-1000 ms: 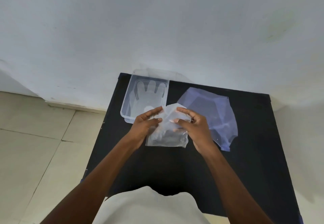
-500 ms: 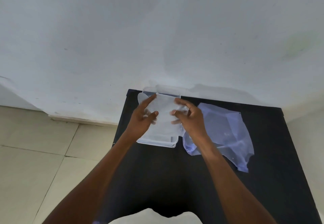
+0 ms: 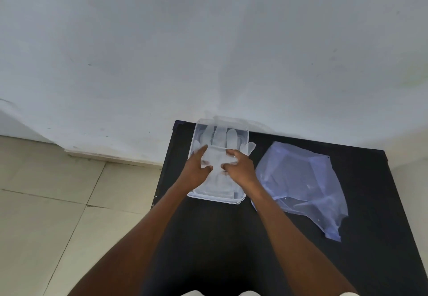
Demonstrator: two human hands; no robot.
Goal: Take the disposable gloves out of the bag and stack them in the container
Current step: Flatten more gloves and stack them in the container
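A clear rectangular plastic container (image 3: 194, 138) stands at the back left of a black table (image 3: 231, 238). A thin see-through disposable glove (image 3: 220, 138) lies spread in it, fingers pointing to the wall, its thumb hanging over the right rim. My left hand (image 3: 195, 170) and my right hand (image 3: 240, 168) both rest over the container's middle, fingertips pinching the glove's palm part. A bluish transparent bag (image 3: 298, 184) lies crumpled on the table to the right of the container, apart from both hands.
A white wall (image 3: 208, 41) rises directly behind the table. Pale floor tiles (image 3: 58, 203) lie to the left, beyond the table's left edge. The table's right part, beyond the bag, is bare black surface.
Both hands carried the glove from the table's middle up and forward, and lowered it flat into the container. The camera view tilted upward.
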